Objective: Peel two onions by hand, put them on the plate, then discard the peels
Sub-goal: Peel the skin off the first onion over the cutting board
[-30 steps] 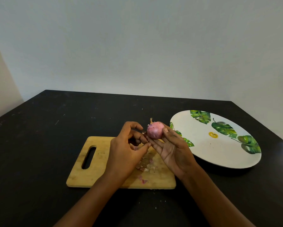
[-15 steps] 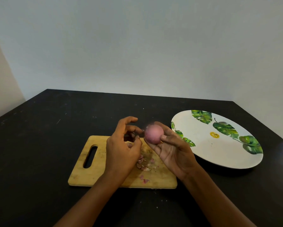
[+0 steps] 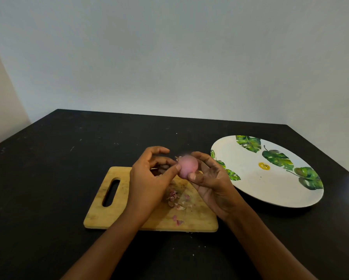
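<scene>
Black table (image 3: 48,178), wooden cutting board (image 3: 101,215): my right hand (image 3: 212,184) grips the red onion (image 3: 187,165) above the board's far right corner, stem end pointing left, where my left hand (image 3: 147,182) pinches it (leaf-print plate (image 3: 260,188) lies rightward, nearer my right hand).

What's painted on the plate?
The plate is white with green leaves and one small yellow mark; the head view shows it.
</scene>
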A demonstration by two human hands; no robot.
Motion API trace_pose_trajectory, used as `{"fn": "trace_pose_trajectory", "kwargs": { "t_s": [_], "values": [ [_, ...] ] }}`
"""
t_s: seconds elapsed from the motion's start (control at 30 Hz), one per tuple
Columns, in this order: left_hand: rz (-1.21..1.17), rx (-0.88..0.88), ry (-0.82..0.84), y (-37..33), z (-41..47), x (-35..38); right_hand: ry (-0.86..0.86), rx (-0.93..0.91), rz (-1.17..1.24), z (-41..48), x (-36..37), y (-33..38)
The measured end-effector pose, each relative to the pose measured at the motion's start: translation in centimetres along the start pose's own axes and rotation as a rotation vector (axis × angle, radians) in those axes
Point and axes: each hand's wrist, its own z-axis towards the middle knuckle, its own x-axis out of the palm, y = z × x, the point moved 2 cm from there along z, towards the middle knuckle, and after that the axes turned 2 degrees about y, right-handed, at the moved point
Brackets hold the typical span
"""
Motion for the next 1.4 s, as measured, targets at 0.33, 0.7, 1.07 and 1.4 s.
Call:
{"fn": "trace_pose_trajectory", "kwargs": {
  "t_s": [0.33, 0.7, 1.07, 1.4],
  "values": [
    [-0.051, -0.136, 0.121, 0.6, 0.7, -0.9, 0.024, -0.049, -0.186, -0.5, 0.1, 0.3],
    [-0.062, -0.283, 0.165, 0.8, 0.9, -1.0, 0.022, -0.072, -0.285, -0.7, 0.3, 0.3],
    [-0.08, -0.178, 0.138, 0.3, 0.5, -0.3, -0.022, -0.047, -0.169, -0.3, 0.2, 0.1],
    [0.002, 0.077, 0.023, -0.2, 0.1, -0.1, 0.044, 0.057, 0.127, -0.2, 0.5, 0.4]
  ]
}}
